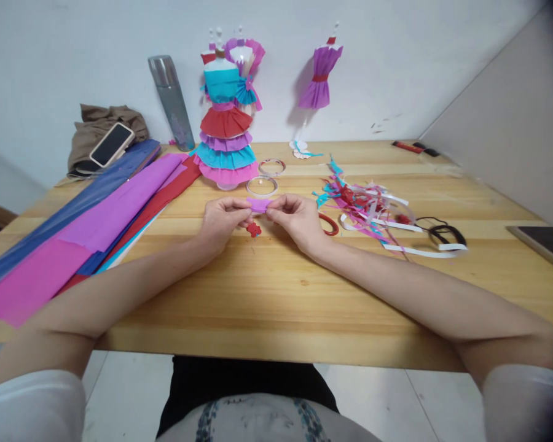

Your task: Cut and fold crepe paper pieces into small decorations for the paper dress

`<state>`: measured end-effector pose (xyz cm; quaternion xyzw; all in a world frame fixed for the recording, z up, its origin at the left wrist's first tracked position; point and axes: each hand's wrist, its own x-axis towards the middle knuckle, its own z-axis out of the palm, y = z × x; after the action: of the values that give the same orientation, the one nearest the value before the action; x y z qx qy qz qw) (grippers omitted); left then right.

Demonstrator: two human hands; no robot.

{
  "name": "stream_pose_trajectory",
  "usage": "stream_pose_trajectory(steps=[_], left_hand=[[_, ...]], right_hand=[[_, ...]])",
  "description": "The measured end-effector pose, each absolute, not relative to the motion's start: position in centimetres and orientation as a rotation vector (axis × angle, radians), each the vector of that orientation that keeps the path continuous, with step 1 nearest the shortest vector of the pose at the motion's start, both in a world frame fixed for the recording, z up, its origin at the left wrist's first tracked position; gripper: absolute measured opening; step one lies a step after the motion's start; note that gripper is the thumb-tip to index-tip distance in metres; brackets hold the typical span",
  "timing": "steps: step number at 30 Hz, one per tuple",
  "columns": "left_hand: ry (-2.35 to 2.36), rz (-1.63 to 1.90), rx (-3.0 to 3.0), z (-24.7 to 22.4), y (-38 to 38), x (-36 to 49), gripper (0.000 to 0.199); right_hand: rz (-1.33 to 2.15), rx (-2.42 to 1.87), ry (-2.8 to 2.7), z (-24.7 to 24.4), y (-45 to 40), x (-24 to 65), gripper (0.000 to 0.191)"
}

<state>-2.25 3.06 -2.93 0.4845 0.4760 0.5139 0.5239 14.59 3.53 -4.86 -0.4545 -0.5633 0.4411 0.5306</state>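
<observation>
Between my two hands is a small strip of purple crepe paper [258, 205], held stretched a little above the table. My left hand [223, 221] pinches its left end between thumb and fingers. At the other end, my right hand [298, 218] pinches it the same way. Just below the strip a small red paper flower [254, 229] with a bit of blue lies on the wood. Behind my hands stands a mini dress form in a tiered blue, red, purple and pink paper dress [224, 123]. Two tape rolls [262, 185] lie near its base.
Long folded crepe sheets [133, 196], a phone [112, 145] and a brown cloth [87, 132] lie left. A grey bottle [171, 101] leans at the wall. A purple-dressed form [321, 77] stands back right. Paper scraps [364, 205], a red ring [329, 225] and a dark device [546, 245] lie right.
</observation>
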Motion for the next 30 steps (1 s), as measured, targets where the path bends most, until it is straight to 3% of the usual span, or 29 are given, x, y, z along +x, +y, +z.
stream_pose_trajectory(steps=[9, 16, 30], left_hand=[[1.115, 1.233, 1.172, -3.0, 3.1, -2.3, 0.012], [1.045, 1.278, 1.262, -3.3, 3.1, -2.5, 0.012], [0.954, 1.370, 1.374, -4.1, 4.2, -3.2, 0.019]], right_hand=[[1.011, -1.018, -1.433, -5.0, 3.4, 14.8, 0.014], [1.126, -0.911, -1.350, -4.8, 3.2, 14.7, 0.037], [1.102, -0.823, -1.488, -5.3, 3.3, 15.1, 0.065]])
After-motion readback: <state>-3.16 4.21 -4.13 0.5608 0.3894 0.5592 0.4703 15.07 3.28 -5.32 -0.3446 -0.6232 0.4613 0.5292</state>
